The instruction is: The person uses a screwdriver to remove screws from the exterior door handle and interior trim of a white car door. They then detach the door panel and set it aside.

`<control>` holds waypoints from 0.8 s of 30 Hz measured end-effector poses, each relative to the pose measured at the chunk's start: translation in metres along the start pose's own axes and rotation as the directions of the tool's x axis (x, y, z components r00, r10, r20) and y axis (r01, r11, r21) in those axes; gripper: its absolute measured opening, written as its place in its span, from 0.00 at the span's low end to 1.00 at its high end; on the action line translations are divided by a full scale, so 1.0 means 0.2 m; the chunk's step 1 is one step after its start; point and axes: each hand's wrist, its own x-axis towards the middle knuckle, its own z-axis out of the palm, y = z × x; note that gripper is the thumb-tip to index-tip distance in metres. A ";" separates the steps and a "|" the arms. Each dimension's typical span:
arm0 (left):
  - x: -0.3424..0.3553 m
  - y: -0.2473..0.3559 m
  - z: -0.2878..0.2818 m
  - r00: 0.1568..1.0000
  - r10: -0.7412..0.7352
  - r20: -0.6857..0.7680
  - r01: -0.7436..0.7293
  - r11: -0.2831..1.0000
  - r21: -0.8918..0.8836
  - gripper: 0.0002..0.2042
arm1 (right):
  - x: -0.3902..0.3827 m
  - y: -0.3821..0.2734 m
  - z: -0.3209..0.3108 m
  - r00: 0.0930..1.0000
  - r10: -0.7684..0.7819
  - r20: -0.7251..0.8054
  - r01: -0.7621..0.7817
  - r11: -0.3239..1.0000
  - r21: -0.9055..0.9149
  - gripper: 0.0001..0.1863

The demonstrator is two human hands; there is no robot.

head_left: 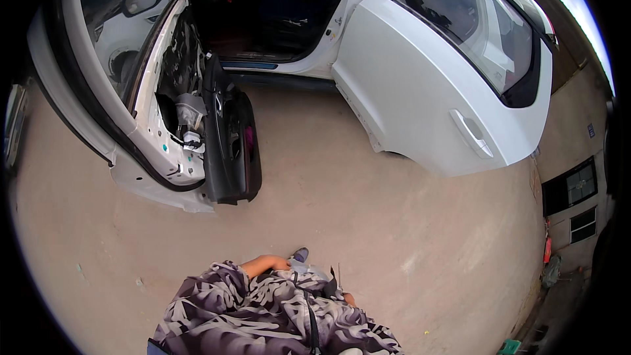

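Note:
My left hand point(280, 263) is low in front of my body, beside a pale greyish thing point(301, 268) that I cannot make out. Its fingers are mostly hidden. Of my right hand point(349, 300) only a small part shows past my patterned shirt. A thin dark rod point(340, 277) stands up close to it, but whether the hand holds it is hidden. Ahead to the left, a white car's front door point(146, 133) stands open with its inner metal bare. The black door trim panel point(230, 135) leans off it, with grey and white parts point(190, 118) between them.
To the right, the white rear door point(420, 85) is also open. Between the doors are the sill point(276, 66) and the dark cabin. Concrete ground point(342, 204) lies between me and the car. At the far right, a building wall point(568, 131) has windows.

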 end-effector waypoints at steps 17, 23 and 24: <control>0.25 0.17 -0.99 0.996 -0.062 0.066 0.066 0.996 -0.065 0.17 | 0.29 -0.55 -1.06 0.961 0.104 0.256 -0.233 0.801 0.551 0.05; 0.22 -0.04 -1.40 0.978 -0.204 -0.052 0.196 0.972 -0.131 0.23 | 0.57 -0.83 -1.24 0.977 0.071 0.203 -0.167 0.847 0.506 0.07; 0.21 -0.10 -1.38 0.971 -0.229 -0.064 0.217 0.963 -0.162 0.24 | 0.63 -0.88 -1.30 0.978 0.053 0.201 -0.145 0.866 0.479 0.08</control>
